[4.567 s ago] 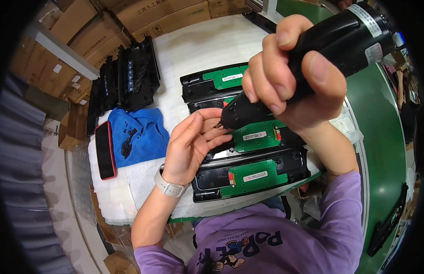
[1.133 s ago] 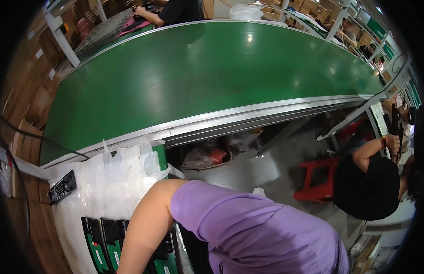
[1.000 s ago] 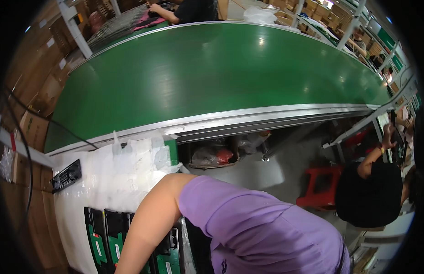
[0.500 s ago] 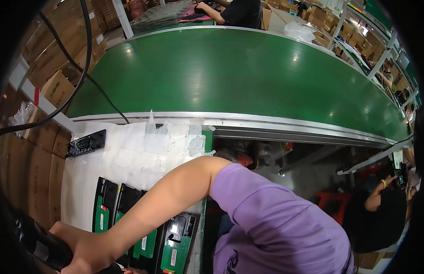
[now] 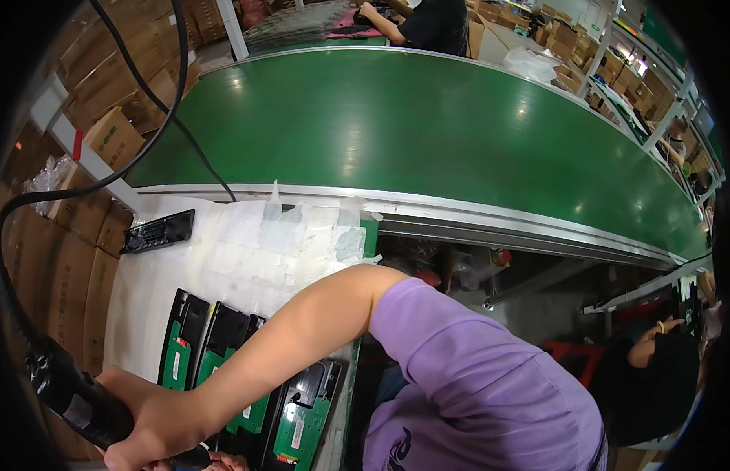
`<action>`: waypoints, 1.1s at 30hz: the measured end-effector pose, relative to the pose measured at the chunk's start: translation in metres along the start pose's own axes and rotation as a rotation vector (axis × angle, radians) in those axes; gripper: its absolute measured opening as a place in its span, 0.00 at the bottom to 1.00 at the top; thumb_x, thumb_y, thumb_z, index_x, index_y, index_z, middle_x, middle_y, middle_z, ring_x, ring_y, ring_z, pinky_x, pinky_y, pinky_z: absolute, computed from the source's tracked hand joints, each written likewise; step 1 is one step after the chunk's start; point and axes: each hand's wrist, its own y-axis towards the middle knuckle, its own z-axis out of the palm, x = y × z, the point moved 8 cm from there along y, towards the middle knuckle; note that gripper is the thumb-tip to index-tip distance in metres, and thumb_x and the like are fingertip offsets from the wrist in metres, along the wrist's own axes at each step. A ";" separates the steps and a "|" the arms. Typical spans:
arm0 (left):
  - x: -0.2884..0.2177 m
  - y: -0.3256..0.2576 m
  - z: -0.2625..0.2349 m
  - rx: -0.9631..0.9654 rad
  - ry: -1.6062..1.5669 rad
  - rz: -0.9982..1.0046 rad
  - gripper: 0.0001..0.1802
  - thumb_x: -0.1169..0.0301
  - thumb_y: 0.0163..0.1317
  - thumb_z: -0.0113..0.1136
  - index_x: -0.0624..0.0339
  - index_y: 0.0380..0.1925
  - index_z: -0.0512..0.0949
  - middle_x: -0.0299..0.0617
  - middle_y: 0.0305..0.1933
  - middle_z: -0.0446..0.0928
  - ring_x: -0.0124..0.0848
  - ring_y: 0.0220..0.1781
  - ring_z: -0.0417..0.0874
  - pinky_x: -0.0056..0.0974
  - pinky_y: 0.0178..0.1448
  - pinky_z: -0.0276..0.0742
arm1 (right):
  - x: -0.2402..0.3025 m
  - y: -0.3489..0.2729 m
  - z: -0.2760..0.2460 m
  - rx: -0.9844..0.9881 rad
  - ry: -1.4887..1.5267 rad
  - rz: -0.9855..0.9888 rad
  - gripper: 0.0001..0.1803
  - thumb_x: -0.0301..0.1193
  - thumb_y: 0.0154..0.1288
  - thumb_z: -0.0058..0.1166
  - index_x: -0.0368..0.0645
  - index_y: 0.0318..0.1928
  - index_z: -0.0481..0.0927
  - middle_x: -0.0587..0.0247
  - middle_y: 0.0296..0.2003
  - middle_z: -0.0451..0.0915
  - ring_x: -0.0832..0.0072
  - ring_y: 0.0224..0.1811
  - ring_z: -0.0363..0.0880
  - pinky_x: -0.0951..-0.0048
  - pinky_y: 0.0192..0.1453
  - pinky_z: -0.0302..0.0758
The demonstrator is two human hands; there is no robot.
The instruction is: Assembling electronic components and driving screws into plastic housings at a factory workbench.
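Belt (image 5: 396,125), green, runs beyond white-topped table (image 5: 223,251) w/ blk panels (image 5: 306,408) in a row, blk power tool (image 5: 86,404) L of panels, gripped in R hand (image 5: 153,418), L hand (image 5: 226,461) only partly in view near tool's front end, grip can't tell.

Green conveyor belt (image 5: 412,125) and cartons (image 5: 73,290) suggest a factory.

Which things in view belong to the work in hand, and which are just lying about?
Seemingly in the work:
black corded tool, in the right hand
black panels with green boards

Apparently lying about:
stacked cardboard boxes
crumpled clear plastic
pale plastic bag
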 end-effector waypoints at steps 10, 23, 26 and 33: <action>0.024 0.007 -0.053 0.082 -0.040 0.133 0.14 0.63 0.65 0.52 0.62 0.44 0.71 0.41 0.36 0.76 0.21 0.22 0.66 0.25 0.28 0.67 | -0.013 -0.006 -0.009 -0.085 0.086 0.157 0.12 0.27 0.49 0.60 0.39 0.29 0.70 0.66 0.13 0.70 0.82 0.12 0.69 0.79 0.15 0.65; -0.012 0.022 -0.037 -0.222 -0.029 0.227 0.11 0.81 0.61 0.38 0.61 0.44 0.64 0.58 0.66 0.57 0.45 0.69 0.59 0.38 0.67 0.60 | 0.009 0.011 -0.079 -0.070 -0.609 0.103 0.11 0.30 0.51 0.62 0.36 0.23 0.75 0.67 0.13 0.72 0.82 0.11 0.69 0.81 0.16 0.64; -0.011 0.022 -0.043 -0.249 0.012 0.219 0.08 0.79 0.67 0.37 0.62 0.44 0.64 0.57 0.66 0.57 0.43 0.70 0.58 0.37 0.66 0.63 | 0.000 0.010 -0.080 -0.047 -0.608 0.139 0.11 0.30 0.51 0.60 0.36 0.24 0.75 0.67 0.13 0.71 0.82 0.12 0.68 0.81 0.17 0.64; -0.012 0.026 -0.053 -0.271 0.049 0.172 0.08 0.75 0.70 0.36 0.65 0.44 0.64 0.61 0.61 0.64 0.43 0.64 0.67 0.33 0.59 0.72 | -0.006 0.006 -0.074 -0.011 -0.713 0.155 0.09 0.29 0.50 0.60 0.37 0.23 0.75 0.67 0.14 0.72 0.83 0.12 0.69 0.81 0.17 0.63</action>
